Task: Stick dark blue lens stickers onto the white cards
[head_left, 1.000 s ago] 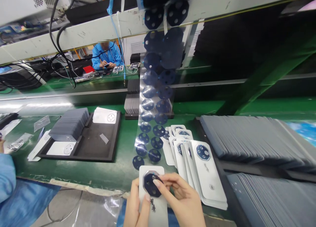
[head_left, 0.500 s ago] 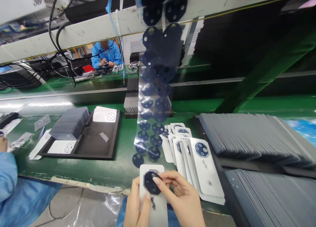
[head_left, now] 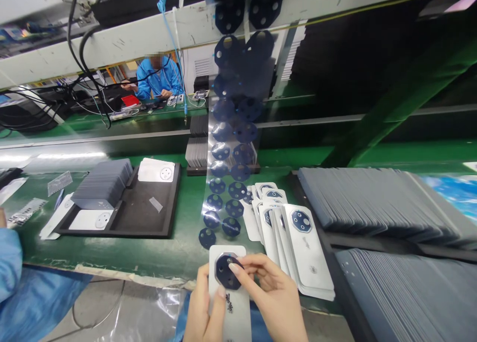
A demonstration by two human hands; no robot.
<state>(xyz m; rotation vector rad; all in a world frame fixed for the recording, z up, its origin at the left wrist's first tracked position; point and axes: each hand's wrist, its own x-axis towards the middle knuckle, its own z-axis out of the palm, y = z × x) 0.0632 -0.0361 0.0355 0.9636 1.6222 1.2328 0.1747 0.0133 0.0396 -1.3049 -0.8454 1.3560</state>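
Observation:
My left hand (head_left: 199, 307) is closed around a white phone back cover (head_left: 238, 322) with dark lettering, held upright near the bench's front edge. A dark blue octagonal film with round holes (head_left: 223, 276) lies over the cover's camera area. My right hand (head_left: 274, 292) pinches the film's upper right edge between thumb and fingers; whether that edge touches the cover is hidden. Just beyond hangs a clear strip (head_left: 206, 183) bearing rows of similar dark films. To the right, a fanned pile of white phone back covers (head_left: 311, 255) shows dark octagons on their camera areas.
Grey sheets (head_left: 357, 203) stand packed in a black tray at right, with another packed row (head_left: 413, 292) nearer. A black compartment tray (head_left: 141, 215) sits at left. A blue sleeve (head_left: 9, 262) shows at far left; a person in blue (head_left: 160, 76) works across the bench.
The whole view has shifted slightly. My hands keep nearly the same hold on the cover and film. Across the bench, the person's hands have moved apart.

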